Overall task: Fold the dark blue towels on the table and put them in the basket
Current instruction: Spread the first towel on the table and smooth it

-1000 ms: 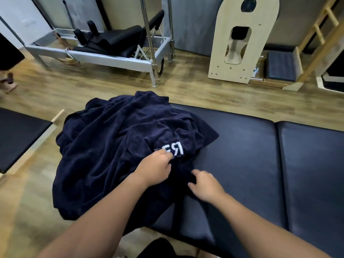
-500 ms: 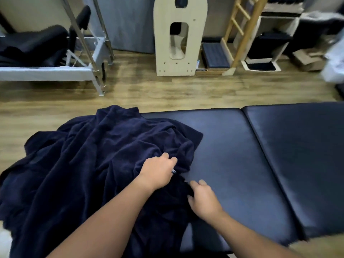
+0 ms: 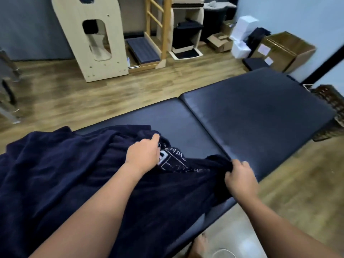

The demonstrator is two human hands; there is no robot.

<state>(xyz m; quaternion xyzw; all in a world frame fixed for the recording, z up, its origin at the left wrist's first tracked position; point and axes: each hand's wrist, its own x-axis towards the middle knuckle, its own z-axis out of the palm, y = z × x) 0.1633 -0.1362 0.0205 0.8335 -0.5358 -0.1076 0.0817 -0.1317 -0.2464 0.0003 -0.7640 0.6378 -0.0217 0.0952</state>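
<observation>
Two hands are at work on a heap of dark blue towels (image 3: 61, 175), which lies bunched over the near-left part of the padded counter (image 3: 260, 112) and spills off its near edge. By my reading this is the opening step: picking one towel out of the pile and finding its edges, with no fold yet made.

At about 5 o'clock, the right hand (image 3: 240, 175) has its fingers curled round a bunched edge of the cloth, gripping it at the counter's near edge. Slightly farther in, near the centre, the left hand (image 3: 143, 153) rests knuckles-up on the fabric with its fingers bent down into a fold; it appears to pinch the cloth, though the fingertips are hidden. Between the hands lies a stretch of towel with white stitched lettering (image 3: 173, 161), blurred beyond reading.

Next, I judge, the hands need to draw apart along that edge and lift, so the towel comes free of the heap and can be spread on the bare counter toward 1 o'clock.

Far off at 3 o'clock, past the counter's right end, stands a dark woven basket (image 3: 333, 105), only partly in view. It is likely the towels' destination.
</observation>
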